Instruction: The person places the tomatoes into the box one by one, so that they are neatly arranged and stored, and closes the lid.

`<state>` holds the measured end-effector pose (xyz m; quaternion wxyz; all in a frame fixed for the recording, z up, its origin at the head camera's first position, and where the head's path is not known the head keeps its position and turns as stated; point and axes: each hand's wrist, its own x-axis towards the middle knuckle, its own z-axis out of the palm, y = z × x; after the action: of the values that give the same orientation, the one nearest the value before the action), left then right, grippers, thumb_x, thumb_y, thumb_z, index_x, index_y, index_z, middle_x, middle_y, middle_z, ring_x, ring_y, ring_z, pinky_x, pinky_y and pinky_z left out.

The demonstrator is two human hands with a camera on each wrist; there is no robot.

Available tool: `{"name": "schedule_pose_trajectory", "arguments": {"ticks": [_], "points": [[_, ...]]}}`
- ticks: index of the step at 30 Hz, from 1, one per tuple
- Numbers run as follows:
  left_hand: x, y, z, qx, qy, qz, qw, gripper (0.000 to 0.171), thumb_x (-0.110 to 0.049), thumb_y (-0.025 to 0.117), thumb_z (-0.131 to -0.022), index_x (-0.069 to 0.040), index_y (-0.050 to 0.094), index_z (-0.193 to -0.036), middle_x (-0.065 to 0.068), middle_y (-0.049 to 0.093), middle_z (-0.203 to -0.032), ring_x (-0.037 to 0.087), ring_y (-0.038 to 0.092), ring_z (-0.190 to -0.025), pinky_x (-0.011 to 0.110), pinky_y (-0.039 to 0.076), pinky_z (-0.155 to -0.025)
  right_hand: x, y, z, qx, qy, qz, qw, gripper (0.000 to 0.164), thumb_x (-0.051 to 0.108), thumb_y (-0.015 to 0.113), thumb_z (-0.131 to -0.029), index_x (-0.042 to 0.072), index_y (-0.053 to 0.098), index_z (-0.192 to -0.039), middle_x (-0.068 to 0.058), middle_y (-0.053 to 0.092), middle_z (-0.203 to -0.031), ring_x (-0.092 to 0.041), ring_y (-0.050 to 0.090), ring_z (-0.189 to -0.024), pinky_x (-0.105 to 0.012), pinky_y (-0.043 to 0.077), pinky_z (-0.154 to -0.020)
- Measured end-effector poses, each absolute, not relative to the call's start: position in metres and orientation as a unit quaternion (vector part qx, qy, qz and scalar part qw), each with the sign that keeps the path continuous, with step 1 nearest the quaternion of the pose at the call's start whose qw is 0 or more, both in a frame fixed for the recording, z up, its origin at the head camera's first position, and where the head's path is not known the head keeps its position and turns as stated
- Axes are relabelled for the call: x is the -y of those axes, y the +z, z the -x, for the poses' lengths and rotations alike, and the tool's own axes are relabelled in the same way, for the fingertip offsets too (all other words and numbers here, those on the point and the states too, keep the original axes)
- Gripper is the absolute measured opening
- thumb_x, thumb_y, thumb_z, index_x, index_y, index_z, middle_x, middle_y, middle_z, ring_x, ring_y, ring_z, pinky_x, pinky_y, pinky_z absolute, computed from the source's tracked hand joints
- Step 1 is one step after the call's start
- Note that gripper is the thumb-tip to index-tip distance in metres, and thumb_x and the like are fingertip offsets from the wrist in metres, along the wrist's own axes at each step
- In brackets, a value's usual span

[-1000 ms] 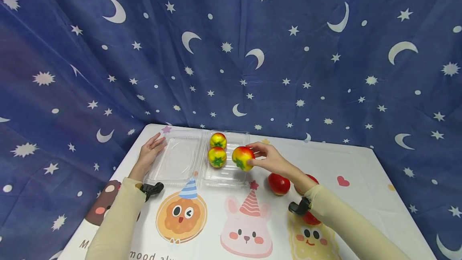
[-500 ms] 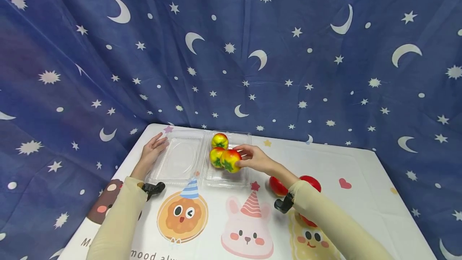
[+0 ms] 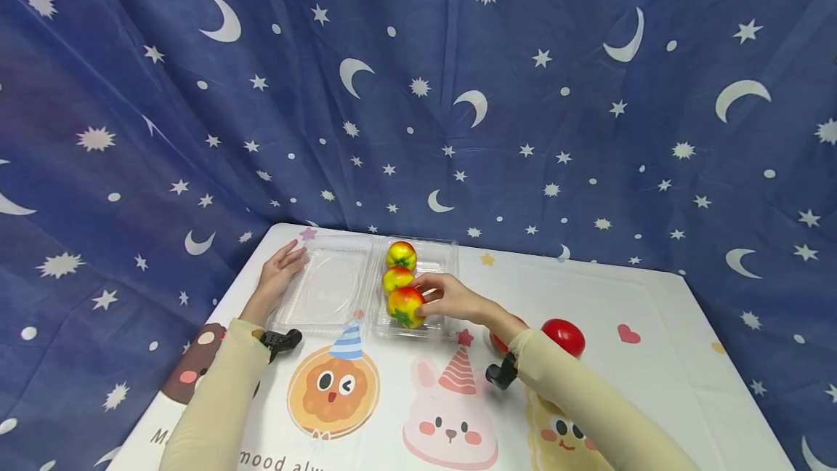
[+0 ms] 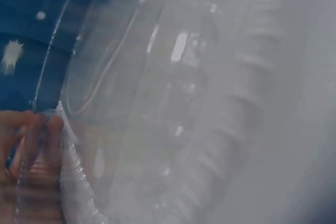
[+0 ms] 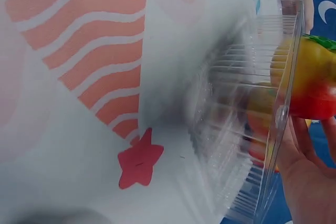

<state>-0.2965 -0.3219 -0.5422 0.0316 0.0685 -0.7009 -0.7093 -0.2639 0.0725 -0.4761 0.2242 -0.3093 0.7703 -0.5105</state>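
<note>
A clear plastic clamshell box lies unfolded on the table, its lid [image 3: 333,282] on the left and its tray [image 3: 439,256] on the right. My right hand [image 3: 454,300] pinches a red-and-yellow fruit [image 3: 405,308] with a green leafy top, above the tray's near left part. In the right wrist view this held fruit [image 5: 315,74] appears beyond the tray wall [image 5: 231,103]. Two similar fruits, a far one [image 3: 402,255] and a middle one [image 3: 396,279], sit along the tray's left side. At the lid's outer edge rests my left hand [image 3: 277,275], fingers loosely extended; its thumb is hidden.
To the right on the white printed cloth [image 3: 628,384] lies a red fruit [image 3: 564,337]. Another red fruit [image 3: 503,336] is partly covered by the right forearm. A blue star-and-moon curtain [image 3: 418,93] hangs behind the table.
My right hand has carried its fruit leftward over the tray, then nearer to me, in front of the middle fruit. The left hand has stayed by the lid.
</note>
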Motion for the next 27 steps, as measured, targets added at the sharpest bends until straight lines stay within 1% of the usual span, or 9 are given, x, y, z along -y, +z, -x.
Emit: {"name": "schedule_pose_trajectory", "arguments": {"ticks": [5, 7, 13, 20, 22, 27], "points": [[0.316, -0.524, 0.287, 0.699, -0.711, -0.075, 0.021, 0.064, 0.000, 0.054, -0.100, -0.003, 0.023, -0.156, 0.023, 0.036, -0.152, 0.035, 0.032, -0.142, 0.012, 0.046, -0.091, -0.066, -0.480, 0.264, -0.770, -0.506, 0.328, 0.208, 0.044, 0.002, 0.072, -0.084, -0.001, 0.061, -0.127, -0.016, 0.061, -0.125, -0.031, 0.059, -0.111, -0.042, 0.050, -0.098], [0.316, -0.525, 0.288, 0.698, -0.712, -0.075, 0.020, 0.064, 0.000, 0.053, -0.100, -0.003, 0.023, -0.156, 0.023, 0.036, -0.152, 0.034, 0.032, -0.142, 0.012, 0.046, -0.091, -0.064, -0.482, 0.264, -0.771, -0.502, 0.332, 0.206, 0.045, 0.002, 0.072, -0.084, -0.001, 0.060, -0.128, -0.016, 0.060, -0.126, -0.031, 0.058, -0.111, -0.045, 0.049, -0.099], [0.323, -0.545, 0.298, 0.701, -0.709, -0.070, 0.029, 0.064, -0.004, 0.055, -0.101, -0.007, 0.025, -0.157, 0.020, 0.039, -0.152, 0.030, 0.035, -0.142, 0.011, 0.045, -0.091, -0.059, -0.489, 0.262, -0.768, -0.499, 0.339, 0.214, 0.046, 0.002, 0.068, -0.085, -0.004, 0.058, -0.130, -0.018, 0.060, -0.125, -0.031, 0.058, -0.112, -0.043, 0.050, -0.099], [0.318, -0.530, 0.288, 0.702, -0.710, -0.058, 0.020, 0.064, 0.001, 0.053, -0.100, -0.001, 0.023, -0.156, 0.025, 0.037, -0.151, 0.037, 0.033, -0.141, 0.015, 0.046, -0.095, -0.056, -0.496, 0.263, -0.765, -0.506, 0.346, 0.197, 0.044, -0.004, 0.068, -0.084, -0.008, 0.058, -0.127, -0.023, 0.061, -0.123, -0.036, 0.060, -0.111, -0.044, 0.051, -0.097], [0.317, -0.528, 0.287, 0.702, -0.710, -0.058, 0.020, 0.064, 0.001, 0.053, -0.100, -0.001, 0.023, -0.156, 0.025, 0.037, -0.151, 0.037, 0.033, -0.141, 0.016, 0.046, -0.096, -0.055, -0.496, 0.263, -0.765, -0.509, 0.345, 0.194, 0.043, -0.005, 0.069, -0.083, -0.009, 0.059, -0.125, -0.023, 0.062, -0.122, -0.036, 0.061, -0.109, -0.045, 0.052, -0.096], [0.321, -0.539, 0.294, 0.705, -0.706, -0.068, 0.028, 0.064, -0.003, 0.056, -0.100, -0.006, 0.025, -0.156, 0.021, 0.039, -0.151, 0.030, 0.038, -0.140, 0.013, 0.046, -0.093, -0.053, -0.496, 0.261, -0.775, -0.503, 0.331, 0.191, 0.042, -0.005, 0.072, -0.082, -0.008, 0.061, -0.122, -0.023, 0.062, -0.115, -0.035, 0.064, -0.100, -0.046, 0.054, -0.093]]}}
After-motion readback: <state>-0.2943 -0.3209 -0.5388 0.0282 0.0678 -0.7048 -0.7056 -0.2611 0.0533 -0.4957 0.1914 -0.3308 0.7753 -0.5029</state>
